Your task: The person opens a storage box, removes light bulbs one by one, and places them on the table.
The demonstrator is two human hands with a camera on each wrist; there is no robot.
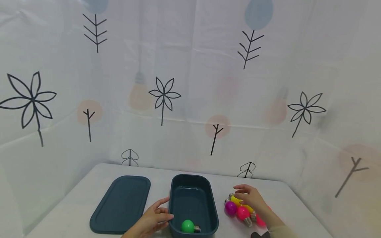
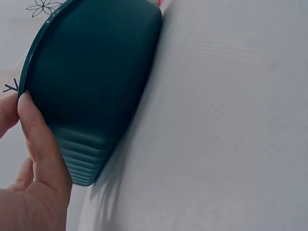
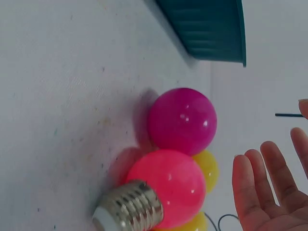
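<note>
My left hand [image 1: 151, 219] holds the left rim of a deep dark teal container [image 1: 190, 203], thumb and fingers at its edge in the left wrist view. Inside, at the near end, a green light bulb [image 1: 187, 226] lies on its side with its metal base pointing right. Over a group of bulbs to the right hovers my right hand [image 1: 253, 199], its fingers spread and holding nothing. Beneath and beside it are a purple bulb [image 3: 183, 121], a pink bulb [image 3: 168, 187] and yellow bulbs [image 1: 236, 200], partly covered. A reddish bulb [image 1: 260, 221] shows near the right wrist.
A flat dark teal lid [image 1: 122, 205] lies on the white table [image 1: 160, 178], left of the container. A patterned white curtain [image 1: 190, 145] stands behind and at both sides. A small black object [image 1: 260, 235] shows at the bottom edge by the right forearm.
</note>
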